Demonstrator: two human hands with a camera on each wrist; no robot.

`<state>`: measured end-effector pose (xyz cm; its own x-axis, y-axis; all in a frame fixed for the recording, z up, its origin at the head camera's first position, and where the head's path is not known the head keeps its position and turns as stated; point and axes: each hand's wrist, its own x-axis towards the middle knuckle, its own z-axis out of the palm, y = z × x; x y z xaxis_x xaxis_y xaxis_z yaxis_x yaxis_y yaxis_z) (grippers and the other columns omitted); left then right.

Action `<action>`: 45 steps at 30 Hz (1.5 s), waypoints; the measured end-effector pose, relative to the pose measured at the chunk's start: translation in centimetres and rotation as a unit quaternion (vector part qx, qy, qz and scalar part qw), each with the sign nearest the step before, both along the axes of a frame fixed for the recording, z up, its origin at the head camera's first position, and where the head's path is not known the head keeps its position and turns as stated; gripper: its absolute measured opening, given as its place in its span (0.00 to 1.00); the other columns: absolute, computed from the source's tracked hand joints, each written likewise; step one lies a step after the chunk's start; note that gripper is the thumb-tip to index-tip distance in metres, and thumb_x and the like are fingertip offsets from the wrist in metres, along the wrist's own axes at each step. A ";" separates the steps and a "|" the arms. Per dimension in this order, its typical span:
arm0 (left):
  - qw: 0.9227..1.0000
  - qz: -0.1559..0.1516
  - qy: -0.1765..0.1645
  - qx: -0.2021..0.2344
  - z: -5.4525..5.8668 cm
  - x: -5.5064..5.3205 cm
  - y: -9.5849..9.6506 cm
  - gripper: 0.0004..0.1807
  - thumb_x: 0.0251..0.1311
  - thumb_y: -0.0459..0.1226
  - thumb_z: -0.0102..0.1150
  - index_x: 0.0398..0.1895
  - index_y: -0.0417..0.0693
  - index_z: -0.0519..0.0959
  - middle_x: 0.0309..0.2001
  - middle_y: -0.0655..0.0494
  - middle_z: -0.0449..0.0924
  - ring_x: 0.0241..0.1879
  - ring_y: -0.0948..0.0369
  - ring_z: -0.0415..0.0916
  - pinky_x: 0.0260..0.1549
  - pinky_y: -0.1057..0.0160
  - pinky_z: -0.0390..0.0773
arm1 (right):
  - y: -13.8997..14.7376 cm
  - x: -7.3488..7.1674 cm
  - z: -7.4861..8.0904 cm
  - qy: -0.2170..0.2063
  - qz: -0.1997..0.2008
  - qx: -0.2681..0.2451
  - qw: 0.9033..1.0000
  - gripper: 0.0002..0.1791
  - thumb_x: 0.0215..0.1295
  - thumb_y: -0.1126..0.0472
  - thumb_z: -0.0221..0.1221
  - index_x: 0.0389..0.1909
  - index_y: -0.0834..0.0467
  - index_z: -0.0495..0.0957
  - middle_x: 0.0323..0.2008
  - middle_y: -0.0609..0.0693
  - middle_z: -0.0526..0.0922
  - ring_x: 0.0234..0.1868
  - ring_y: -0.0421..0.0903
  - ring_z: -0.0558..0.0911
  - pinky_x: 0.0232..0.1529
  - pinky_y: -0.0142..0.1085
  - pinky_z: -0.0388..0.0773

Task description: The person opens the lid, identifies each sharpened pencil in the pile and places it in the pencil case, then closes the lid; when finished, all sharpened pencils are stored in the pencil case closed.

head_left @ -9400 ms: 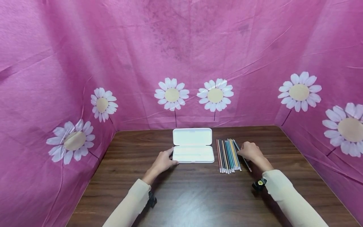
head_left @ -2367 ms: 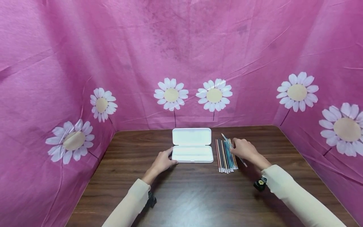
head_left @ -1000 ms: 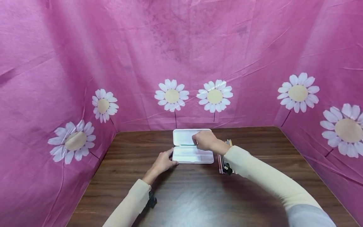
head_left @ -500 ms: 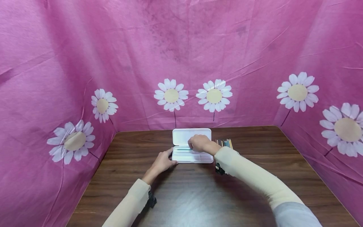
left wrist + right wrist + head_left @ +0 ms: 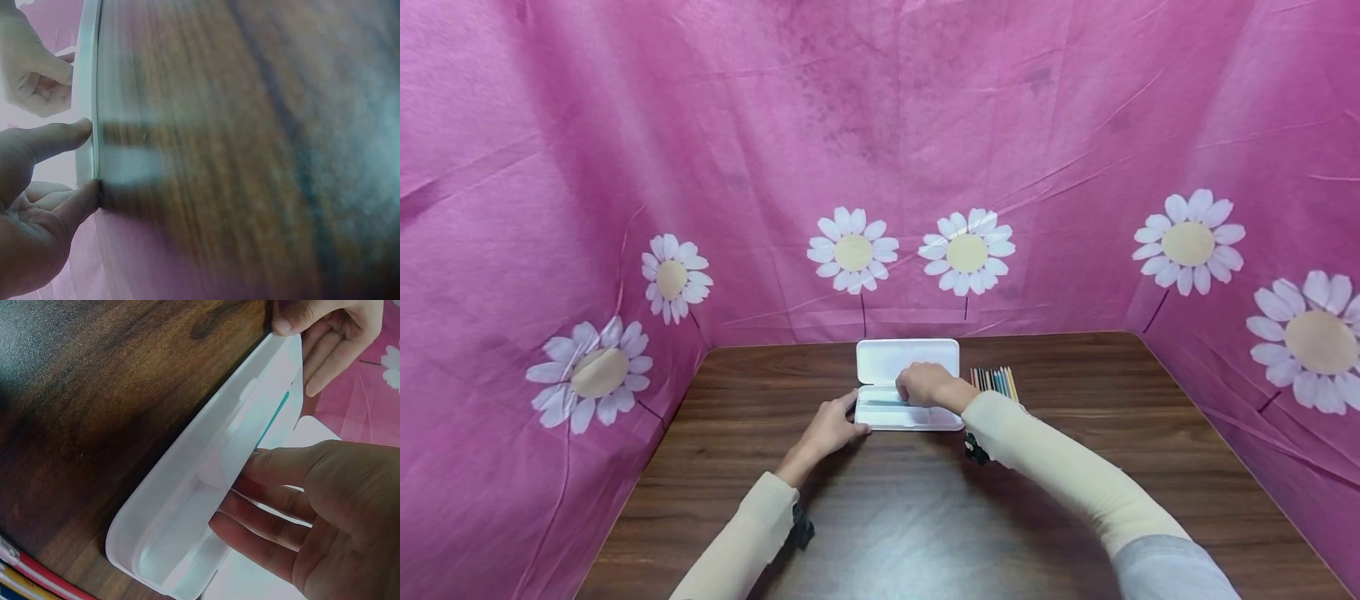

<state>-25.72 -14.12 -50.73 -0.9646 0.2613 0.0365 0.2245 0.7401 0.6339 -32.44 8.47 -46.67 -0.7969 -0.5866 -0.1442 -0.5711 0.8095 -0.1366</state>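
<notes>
A white pencil case (image 5: 946, 421) lies with its lid (image 5: 876, 360) raised at the far middle of the table. My left hand (image 5: 829, 427) holds its left end; in the left wrist view the thumb and a finger (image 5: 81, 203) press against the case's edge. My right hand (image 5: 925, 385) reaches into the case's back compartment. There it pinches a teal pencil (image 5: 273, 420) between thumb and fingers, seen in the right wrist view. The pencil lies lengthwise inside, its right part hidden by the hand. Right of the case, several pencils (image 5: 996, 382) lie side by side, partly covered by my right forearm.
The brown wooden table (image 5: 865, 508) reaches back to a pink cloth (image 5: 760, 167) printed with white daisies. A low divider runs along the inside of the case. Pencil ends (image 5: 31, 572) show beside the case in the right wrist view.
My right hand has carried a pencil from the row on the right into the case, lowering it into the back compartment. My left hand stays on the case's left end.
</notes>
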 end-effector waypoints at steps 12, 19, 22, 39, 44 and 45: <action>1.000 0.003 0.002 0.000 -0.1 0.1 0.0 0.44 0.60 0.38 0.78 0.76 0.30 0.69 0.69 0.31 0.77 0.67 0.43 0.79 0.67 0.45 0.78 | 0.2 0.3 0.4 -0.024 -0.003 0.007 1.000 0.10 0.63 0.71 0.66 0.31 0.52 0.88 0.36 0.49 0.88 0.41 0.49 0.84 0.47 0.48 0.85; 1.000 0.003 0.001 0.004 0.1 0.1 0.0 0.44 0.60 0.38 0.77 0.76 0.29 0.68 0.70 0.31 0.76 0.67 0.43 0.79 0.67 0.45 0.78 | 0.6 0.1 0.8 -0.019 0.003 0.003 1.000 0.08 0.63 0.69 0.66 0.30 0.52 0.87 0.35 0.49 0.87 0.39 0.48 0.83 0.46 0.47 0.85; 1.000 0.004 0.001 0.005 0.1 0.0 0.0 0.44 0.60 0.38 0.78 0.76 0.30 0.68 0.70 0.31 0.76 0.67 0.44 0.78 0.68 0.45 0.78 | 1.1 -0.1 1.4 -0.010 0.006 -0.007 1.000 0.07 0.62 0.68 0.66 0.29 0.53 0.85 0.31 0.48 0.85 0.35 0.46 0.81 0.40 0.44 0.83; 1.000 0.004 0.005 0.005 0.2 0.2 0.1 0.44 0.60 0.37 0.77 0.76 0.30 0.68 0.69 0.32 0.77 0.66 0.44 0.79 0.67 0.45 0.78 | 7.8 1.7 6.9 0.066 -0.007 -0.107 0.992 0.09 0.65 0.65 0.65 0.26 0.50 0.83 0.23 0.41 0.80 0.26 0.40 0.75 0.29 0.37 0.75; 1.000 0.004 0.001 0.006 0.1 0.4 0.1 0.43 0.61 0.37 0.77 0.77 0.31 0.68 0.70 0.32 0.76 0.68 0.44 0.78 0.68 0.45 0.77 | 10.9 2.3 7.2 0.069 -0.037 -0.121 0.989 0.08 0.65 0.65 0.65 0.27 0.51 0.84 0.24 0.41 0.80 0.27 0.39 0.75 0.30 0.36 0.74; 1.000 0.004 0.000 0.007 0.1 0.4 0.1 0.43 0.61 0.37 0.77 0.77 0.31 0.68 0.70 0.32 0.76 0.68 0.44 0.78 0.68 0.45 0.77 | 11.4 2.4 7.1 0.068 -0.044 -0.123 0.989 0.08 0.66 0.65 0.65 0.27 0.51 0.84 0.24 0.41 0.80 0.26 0.39 0.74 0.30 0.36 0.73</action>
<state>-25.35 -14.01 -50.59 -0.9669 0.2521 0.0405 0.2181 0.7330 0.6443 -30.05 19.91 -39.58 -0.8492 -0.5173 0.1062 -0.5257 0.8091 -0.2626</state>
